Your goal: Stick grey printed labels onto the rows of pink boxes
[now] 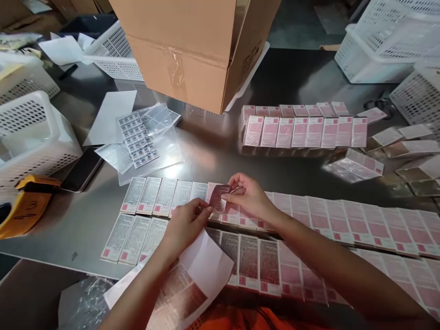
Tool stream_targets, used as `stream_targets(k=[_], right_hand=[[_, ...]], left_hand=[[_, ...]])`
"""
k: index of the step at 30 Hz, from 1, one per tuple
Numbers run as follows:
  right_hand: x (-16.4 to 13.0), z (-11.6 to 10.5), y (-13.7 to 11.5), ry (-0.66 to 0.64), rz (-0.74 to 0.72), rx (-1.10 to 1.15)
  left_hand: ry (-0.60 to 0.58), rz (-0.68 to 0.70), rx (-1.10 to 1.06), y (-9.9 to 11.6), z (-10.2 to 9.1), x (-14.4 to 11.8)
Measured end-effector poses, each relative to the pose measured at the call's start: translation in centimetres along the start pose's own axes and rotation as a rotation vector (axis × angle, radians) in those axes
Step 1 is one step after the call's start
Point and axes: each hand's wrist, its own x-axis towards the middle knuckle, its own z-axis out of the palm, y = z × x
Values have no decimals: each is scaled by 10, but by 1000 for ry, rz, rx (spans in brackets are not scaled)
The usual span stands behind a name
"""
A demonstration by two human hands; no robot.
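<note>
Head view: left hand (185,225) fingertips at label (217,200), lower left corner, can't tell if gripping. Right hand (250,198) thumb and finger clamped on label, over back row of boxes (335,217), tabletop's (213,160) front edge side.

From the head, we look forward and down over the worktop (211,153), close above our left hand (184,227) and right hand (250,198).

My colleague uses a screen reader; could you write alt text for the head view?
A person's bare right hand pinches a small, dark-printed rectangular label, the left hand at its edge, over a row of pink-and-white rectangular boxes on a shiny metal table. Beyond stand a large brown cardboard box and white perforated plastic baskets.
</note>
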Motion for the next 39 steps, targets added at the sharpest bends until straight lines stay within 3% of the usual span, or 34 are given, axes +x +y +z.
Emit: stream_targets(k=[5,12,25,39], right_hand=[[11,4,-1,1,-2,-60],[10,2,-13,125,-119,-433],[23,2,-10,75,19,-481],[28,5,-10,102,45,-625]], left_hand=[[25,-18,28,-3,2,8],[15,-59,44,1,0,3],[-114,-187,290,13,-3,16],[-156,-242,231,7,-4,24]])
